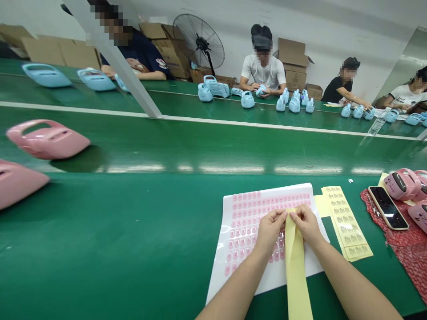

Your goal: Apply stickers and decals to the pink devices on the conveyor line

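Between my hands is a long yellow paper strip [296, 275], hanging down toward me. My left hand [271, 229] pinches its top end from the left. From the right, my right hand [307, 224] pinches the same end, fingertips close to the left ones. Beneath both hands lies a white sheet [218, 271] with rows of small pink oval stickers [242, 231]; my forearms and the strip cover part of it. Right of my right hand are yellow sticker sheets [347, 222] with rows of small printed labels.
A phone [388, 208] and pink handled housings [402, 184] rest on red bubble wrap [407, 253] at right. More pink housings [50, 140] are at left. Across the green table [116, 249], several people handle light-blue housings [294, 104]. A grey post [120, 62] rises at upper left.
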{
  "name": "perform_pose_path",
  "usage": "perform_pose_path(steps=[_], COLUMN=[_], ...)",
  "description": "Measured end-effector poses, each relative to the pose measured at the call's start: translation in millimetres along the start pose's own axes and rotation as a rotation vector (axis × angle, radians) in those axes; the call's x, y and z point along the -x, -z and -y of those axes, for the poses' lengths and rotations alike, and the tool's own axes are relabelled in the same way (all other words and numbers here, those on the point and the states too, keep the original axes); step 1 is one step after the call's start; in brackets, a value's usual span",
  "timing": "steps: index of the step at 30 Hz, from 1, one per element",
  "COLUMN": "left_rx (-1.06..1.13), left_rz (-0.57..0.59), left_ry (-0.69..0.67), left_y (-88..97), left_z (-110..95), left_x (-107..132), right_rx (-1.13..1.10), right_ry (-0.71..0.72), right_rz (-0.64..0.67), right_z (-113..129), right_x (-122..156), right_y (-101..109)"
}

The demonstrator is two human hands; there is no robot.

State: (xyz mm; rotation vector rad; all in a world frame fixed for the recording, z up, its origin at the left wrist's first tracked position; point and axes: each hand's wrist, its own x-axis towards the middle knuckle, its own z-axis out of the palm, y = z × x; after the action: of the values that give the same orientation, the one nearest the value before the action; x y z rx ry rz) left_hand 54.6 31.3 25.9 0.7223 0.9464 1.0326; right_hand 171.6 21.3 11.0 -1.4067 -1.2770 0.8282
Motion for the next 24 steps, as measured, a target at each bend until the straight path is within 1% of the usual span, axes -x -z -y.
perform_pose_path(steps=[8, 12, 14, 19, 24], left_rx=[0.02, 0.041, 0.054, 0.095, 0.125], left_rz=[-0.016, -0.022, -0.017, 0.028, 0.066], left_ry=[-0.005, 0.001, 0.01, 0.08, 0.14], left_y=[0.2, -1.3, -1.7, 1.0, 6.3], left_z=[0, -1, -2, -7, -14], left_x=[0, 2, 2, -1, -5], right_rx=[-0.04, -0.251, -0.335, -0.384, -0.413], right_ry=[0.028, -0.091, -0.156, -0.247, -0.247], right_rz=[-0.046, -0.08, -0.063, 0.019, 0.038], right_z=[0, -2, -2, 2, 6], right_x=[2, 2, 1, 0, 1], right_y=[-3, -4, -3, -1, -1])
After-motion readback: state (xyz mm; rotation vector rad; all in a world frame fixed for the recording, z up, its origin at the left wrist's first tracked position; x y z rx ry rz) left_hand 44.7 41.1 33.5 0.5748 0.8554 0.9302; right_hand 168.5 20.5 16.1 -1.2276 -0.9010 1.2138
